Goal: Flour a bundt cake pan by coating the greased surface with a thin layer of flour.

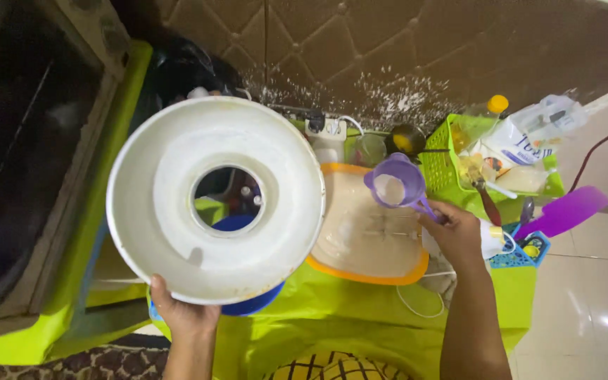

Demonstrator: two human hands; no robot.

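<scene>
My left hand (181,312) grips the near rim of a big white ring-shaped mould (170,211), held up and tilted toward me so its central hole shows things behind it. My right hand (457,233) holds the handle of a purple measuring cup (395,184) with pale batter inside, above an orange-rimmed bowl (360,274) of cream-coloured batter. A hand mixer's beaters lie in the batter. Both sit on a lime-green cloth (332,317).
A green plastic basket (445,165) with bags, a bottle and utensils stands at the right. A purple spatula (564,211) sticks out of a blue basket (522,253). A white power strip (325,129) lies behind the bowl. A dark oven (29,162) is on the left.
</scene>
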